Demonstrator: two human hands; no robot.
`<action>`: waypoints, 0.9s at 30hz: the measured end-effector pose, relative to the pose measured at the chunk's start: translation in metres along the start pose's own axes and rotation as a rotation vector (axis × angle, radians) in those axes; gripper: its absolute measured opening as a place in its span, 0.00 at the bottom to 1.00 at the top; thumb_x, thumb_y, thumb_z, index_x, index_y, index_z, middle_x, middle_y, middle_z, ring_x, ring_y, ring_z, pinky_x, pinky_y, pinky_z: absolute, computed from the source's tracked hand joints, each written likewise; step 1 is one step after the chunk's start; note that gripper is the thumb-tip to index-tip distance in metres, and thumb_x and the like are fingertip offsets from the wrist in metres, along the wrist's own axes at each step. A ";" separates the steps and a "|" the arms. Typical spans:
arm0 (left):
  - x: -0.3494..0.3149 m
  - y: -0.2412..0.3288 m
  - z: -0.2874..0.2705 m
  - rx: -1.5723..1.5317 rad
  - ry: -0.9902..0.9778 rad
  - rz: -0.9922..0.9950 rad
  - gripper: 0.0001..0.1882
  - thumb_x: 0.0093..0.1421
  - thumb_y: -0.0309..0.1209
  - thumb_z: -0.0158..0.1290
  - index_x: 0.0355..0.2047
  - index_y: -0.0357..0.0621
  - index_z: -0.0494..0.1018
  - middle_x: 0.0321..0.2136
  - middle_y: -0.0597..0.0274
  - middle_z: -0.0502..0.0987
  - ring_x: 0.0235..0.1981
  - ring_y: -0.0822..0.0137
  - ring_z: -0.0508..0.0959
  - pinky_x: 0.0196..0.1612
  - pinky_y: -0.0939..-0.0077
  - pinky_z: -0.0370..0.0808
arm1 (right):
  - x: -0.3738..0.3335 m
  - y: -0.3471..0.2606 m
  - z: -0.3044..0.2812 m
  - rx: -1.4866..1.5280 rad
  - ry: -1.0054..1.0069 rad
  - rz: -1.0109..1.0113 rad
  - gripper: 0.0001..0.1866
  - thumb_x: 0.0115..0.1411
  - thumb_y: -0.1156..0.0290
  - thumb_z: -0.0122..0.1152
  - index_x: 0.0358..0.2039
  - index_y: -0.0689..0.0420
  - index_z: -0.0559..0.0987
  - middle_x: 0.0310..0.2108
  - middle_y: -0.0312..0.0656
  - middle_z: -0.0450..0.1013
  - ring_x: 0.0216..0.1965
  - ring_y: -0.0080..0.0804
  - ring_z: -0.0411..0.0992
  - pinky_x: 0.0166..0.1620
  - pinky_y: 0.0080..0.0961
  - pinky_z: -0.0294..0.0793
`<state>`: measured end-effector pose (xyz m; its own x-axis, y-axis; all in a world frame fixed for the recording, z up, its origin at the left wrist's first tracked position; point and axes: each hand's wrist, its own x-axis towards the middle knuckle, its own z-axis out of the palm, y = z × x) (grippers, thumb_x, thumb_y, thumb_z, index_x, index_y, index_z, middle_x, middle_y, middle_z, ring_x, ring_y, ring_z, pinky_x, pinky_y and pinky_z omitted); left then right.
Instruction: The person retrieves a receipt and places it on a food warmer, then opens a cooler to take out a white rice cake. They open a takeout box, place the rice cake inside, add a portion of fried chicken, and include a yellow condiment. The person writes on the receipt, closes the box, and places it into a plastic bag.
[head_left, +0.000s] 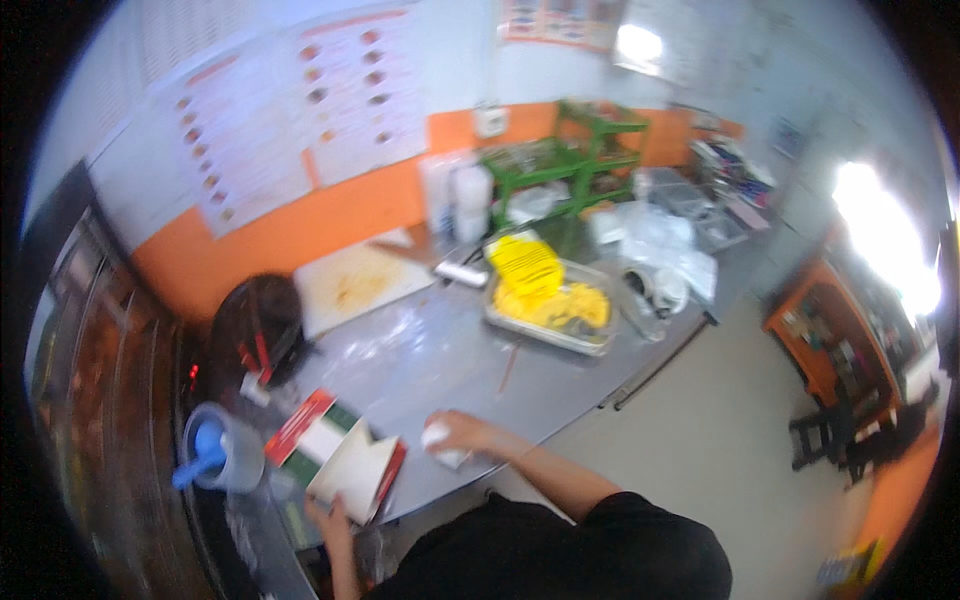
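Note:
An open cardboard box [325,445] in red, white and green sits at the near left of the grey counter [455,365], one flap standing up. My left hand [335,518] grips its near edge, fingers bent round the board. To the right of the box, over the counter's front edge, my right hand [468,432] is closed on a white crumpled piece [437,437], cloth or tissue; blur hides which. A gap separates this hand from the box.
A clear jug [240,462] with a blue scoop [205,455] stands left of the box. Behind are a dark round pan [255,325], a stained cutting board [365,285] and a tray [555,342] of yellow food. Green racks [575,165] and plastic bags [660,245] line the back.

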<state>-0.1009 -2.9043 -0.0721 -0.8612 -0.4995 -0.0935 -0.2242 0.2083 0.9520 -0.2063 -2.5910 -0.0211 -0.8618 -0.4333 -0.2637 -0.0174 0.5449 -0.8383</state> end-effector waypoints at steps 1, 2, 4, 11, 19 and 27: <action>-0.006 -0.002 0.011 -0.074 -0.043 0.013 0.34 0.60 0.23 0.52 0.62 0.36 0.47 0.56 0.46 0.57 0.55 0.57 0.65 0.56 0.65 0.67 | 0.001 -0.005 -0.006 0.285 -0.064 0.026 0.29 0.53 0.58 0.66 0.53 0.52 0.70 0.46 0.45 0.71 0.46 0.37 0.70 0.49 0.39 0.73; -0.013 -0.006 0.022 -0.212 -0.100 -0.007 0.34 0.60 0.23 0.52 0.62 0.36 0.46 0.55 0.45 0.56 0.54 0.57 0.66 0.56 0.65 0.67 | 0.001 -0.014 -0.005 0.652 -0.119 -0.014 0.29 0.53 0.57 0.66 0.52 0.54 0.70 0.46 0.43 0.71 0.46 0.35 0.70 0.49 0.38 0.73; -0.020 -0.011 0.049 0.045 -0.116 0.092 0.35 0.59 0.27 0.51 0.60 0.31 0.45 0.56 0.42 0.53 0.57 0.54 0.60 0.62 0.62 0.57 | 0.002 -0.038 0.005 0.938 -0.135 -0.072 0.28 0.54 0.57 0.66 0.52 0.55 0.70 0.46 0.42 0.71 0.48 0.34 0.69 0.51 0.34 0.71; -0.031 0.012 0.123 0.000 0.116 0.279 0.30 0.59 0.30 0.50 0.58 0.30 0.51 0.54 0.39 0.56 0.57 0.46 0.58 0.63 0.57 0.53 | 0.029 -0.079 0.069 -0.649 0.137 -0.319 0.30 0.52 0.58 0.65 0.53 0.57 0.69 0.49 0.52 0.67 0.52 0.50 0.66 0.52 0.41 0.69; -0.015 -0.006 0.012 -0.532 0.436 0.031 0.30 0.59 0.30 0.48 0.59 0.31 0.54 0.60 0.43 0.54 0.60 0.52 0.58 0.63 0.61 0.55 | 0.057 -0.022 0.047 -0.234 0.299 -0.388 0.22 0.60 0.68 0.55 0.54 0.59 0.69 0.53 0.49 0.67 0.56 0.46 0.66 0.54 0.37 0.68; 0.018 -0.089 -0.173 -0.292 1.010 -0.085 0.17 0.64 0.33 0.47 0.50 0.38 0.72 0.50 0.53 0.69 0.54 0.60 0.68 0.58 0.69 0.61 | 0.049 -0.019 0.035 0.067 0.476 -0.327 0.15 0.59 0.77 0.51 0.48 0.59 0.72 0.46 0.42 0.69 0.42 0.29 0.68 0.44 0.24 0.69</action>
<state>-0.0174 -3.0773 -0.1075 -0.0382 -0.9993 -0.0053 -0.0317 -0.0041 0.9995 -0.2306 -2.6475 -0.0351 -0.9504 -0.1925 0.2441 -0.3019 0.3837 -0.8727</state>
